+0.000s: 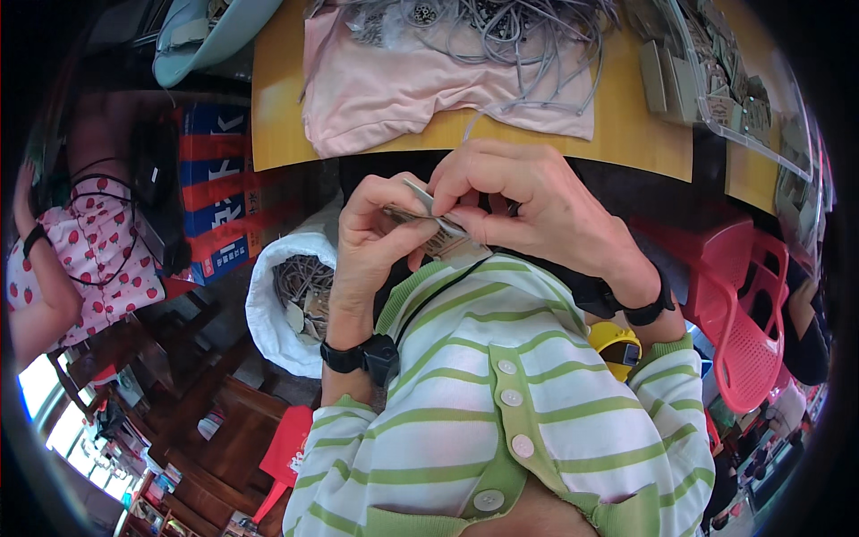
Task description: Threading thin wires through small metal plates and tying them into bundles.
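Card (419, 194), pale and small, sits between the two hands just in front of the striped shirt (447, 340), short of the table (279, 80) edge. The left hand (380, 219) pinches it between thumb and fingers; the right hand (537, 206) pinches at its other side, fingertips almost meeting the left's. It is probably held this close so that both thumbs can work on so small a thing. Pink cloth (376, 98) lies under the grey cords (523, 27), likely to keep them gathered. The clear bin (761, 152) of cards stands to the right, perhaps for reach; the white sack (266, 309) stands low on the left, with more cords and card pieces inside.

Count: two hands, two wristbands, one cloth, one clear bin, one sack, four shirt buttons. The cords are too tangled to count, and whether the fingers hide further cards I cannot tell.
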